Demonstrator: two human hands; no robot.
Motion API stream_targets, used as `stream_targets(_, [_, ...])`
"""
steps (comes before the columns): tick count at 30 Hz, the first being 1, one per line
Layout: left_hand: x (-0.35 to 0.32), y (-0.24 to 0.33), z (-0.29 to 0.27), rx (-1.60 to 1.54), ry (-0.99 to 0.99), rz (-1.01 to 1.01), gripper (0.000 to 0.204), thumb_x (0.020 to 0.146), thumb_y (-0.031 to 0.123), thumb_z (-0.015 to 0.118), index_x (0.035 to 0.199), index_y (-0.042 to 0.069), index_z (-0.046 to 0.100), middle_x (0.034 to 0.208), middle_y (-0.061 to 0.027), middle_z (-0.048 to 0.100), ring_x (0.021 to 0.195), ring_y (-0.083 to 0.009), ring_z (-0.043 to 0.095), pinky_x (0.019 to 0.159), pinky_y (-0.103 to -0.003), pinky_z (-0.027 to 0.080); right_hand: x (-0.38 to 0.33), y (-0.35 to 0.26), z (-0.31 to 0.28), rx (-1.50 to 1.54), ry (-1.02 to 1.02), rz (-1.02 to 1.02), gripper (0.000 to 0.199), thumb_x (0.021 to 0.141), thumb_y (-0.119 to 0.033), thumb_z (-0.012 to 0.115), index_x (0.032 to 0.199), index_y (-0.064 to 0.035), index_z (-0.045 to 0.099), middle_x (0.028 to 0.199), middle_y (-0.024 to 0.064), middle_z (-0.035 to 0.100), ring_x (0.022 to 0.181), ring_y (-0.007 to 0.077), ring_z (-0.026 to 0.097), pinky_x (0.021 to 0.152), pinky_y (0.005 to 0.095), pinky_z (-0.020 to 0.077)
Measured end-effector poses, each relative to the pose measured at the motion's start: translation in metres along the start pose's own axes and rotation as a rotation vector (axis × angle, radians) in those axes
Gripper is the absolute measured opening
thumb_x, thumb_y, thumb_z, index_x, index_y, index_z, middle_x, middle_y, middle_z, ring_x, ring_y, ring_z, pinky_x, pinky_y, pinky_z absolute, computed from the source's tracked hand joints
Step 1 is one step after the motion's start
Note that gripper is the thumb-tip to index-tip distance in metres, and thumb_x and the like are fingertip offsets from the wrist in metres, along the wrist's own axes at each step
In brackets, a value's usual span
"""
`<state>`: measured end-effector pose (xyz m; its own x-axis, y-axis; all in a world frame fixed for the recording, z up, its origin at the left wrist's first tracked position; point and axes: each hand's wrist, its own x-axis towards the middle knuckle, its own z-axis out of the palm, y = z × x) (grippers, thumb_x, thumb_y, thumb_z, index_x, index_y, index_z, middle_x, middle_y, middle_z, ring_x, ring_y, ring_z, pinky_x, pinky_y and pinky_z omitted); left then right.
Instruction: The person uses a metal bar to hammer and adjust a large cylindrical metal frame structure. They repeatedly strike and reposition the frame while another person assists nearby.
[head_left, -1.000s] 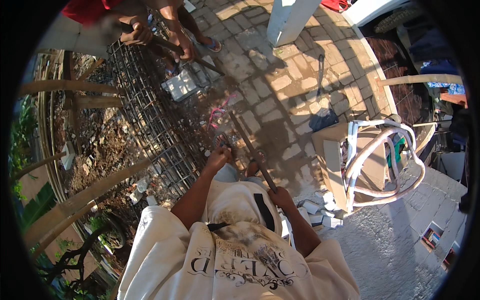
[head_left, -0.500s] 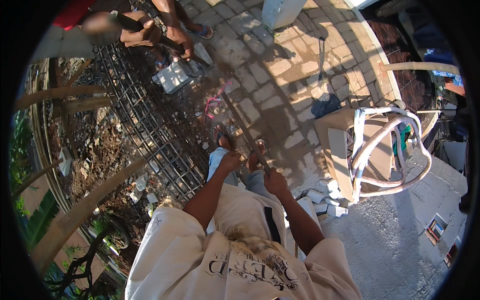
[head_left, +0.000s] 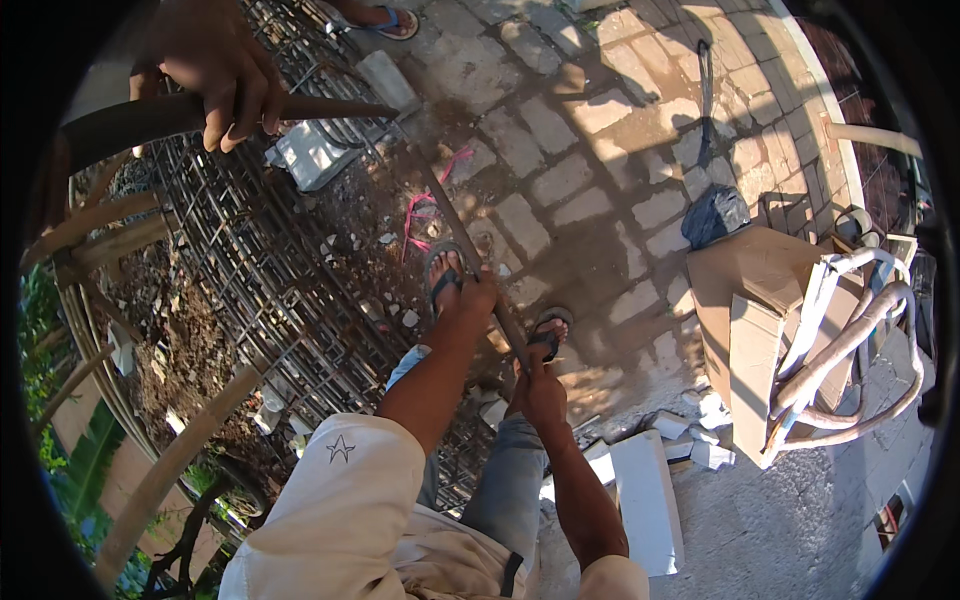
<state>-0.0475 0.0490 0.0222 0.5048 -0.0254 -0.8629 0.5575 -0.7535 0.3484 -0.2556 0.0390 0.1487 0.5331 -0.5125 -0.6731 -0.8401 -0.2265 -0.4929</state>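
Note:
A long brown metal bar (head_left: pixel 453 218) slants from the rebar cage's far end down toward my body. My left hand (head_left: pixel 478 297) is closed on its middle stretch. My right hand (head_left: pixel 541 398) is wrapped round the near end, farther right and closer to my body. Beside the bar's far end lies the tip of a thick dark bar (head_left: pixel 330 106). A co-worker's hand (head_left: pixel 225 85) reaches over that dark bar from the upper left. The long rebar cage (head_left: pixel 270 225) lies along my left side, with a thin rod near the two bar tips.
Pale blocks (head_left: pixel 312 155) sit beside the cage, near a pink string (head_left: pixel 418 215). To the right stand a cardboard box (head_left: pixel 750 290) with a coiled hose (head_left: pixel 850 350) and a black plastic bag (head_left: pixel 715 215). Broken white blocks (head_left: pixel 690 440) and a white slab (head_left: pixel 645 500) lie near my right arm.
My left hand has come onto the bar, and both arms reach farther forward. The co-worker's hand and dark bar now look closer and larger at the upper left. My view has shifted.

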Motion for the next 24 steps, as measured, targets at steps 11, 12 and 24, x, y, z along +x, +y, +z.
stream_targets(11, [0.102, -0.119, 0.018, 0.282, -0.077, 0.317, 0.059, 0.102, 0.045, 0.041, 0.136, -0.003, 0.038, 0.112, -0.0184, 0.056, 0.096, -0.0304, 0.058, 0.087, -0.047, 0.050, 0.007, 0.031, 0.046, 0.004, 0.008, 0.008, 0.043, 0.089, -0.020, 0.059, 0.128, -0.0083, 0.043, 0.102, 0.0260, 0.060, 0.086, 0.0482, 0.061, 0.070, 0.0554, 0.0500])
stream_targets(12, [0.106, -0.125, 0.022, 0.315, -0.081, 0.345, 0.058, 0.102, 0.044, 0.040, 0.136, -0.004, 0.038, 0.111, -0.0182, 0.057, 0.095, -0.0301, 0.059, 0.086, -0.047, 0.050, 0.007, 0.036, 0.048, 0.011, 0.000, 0.026, 0.044, 0.089, -0.020, 0.059, 0.128, -0.0084, 0.043, 0.102, 0.0260, 0.060, 0.086, 0.0484, 0.061, 0.071, 0.0554, 0.0500])
stream_targets(24, [0.047, -0.106, 0.025, -0.049, -0.186, 0.096, 0.054, 0.103, 0.042, 0.041, 0.125, -0.007, 0.043, 0.105, -0.0196, 0.059, 0.091, -0.0295, 0.063, 0.079, -0.046, 0.055, -0.016, 0.046, 0.024, 0.041, 0.234, -0.185, 0.040, 0.088, -0.013, 0.060, 0.124, -0.0021, 0.048, 0.093, 0.0254, 0.061, 0.079, 0.0450, 0.061, 0.066, 0.0512, 0.0496])
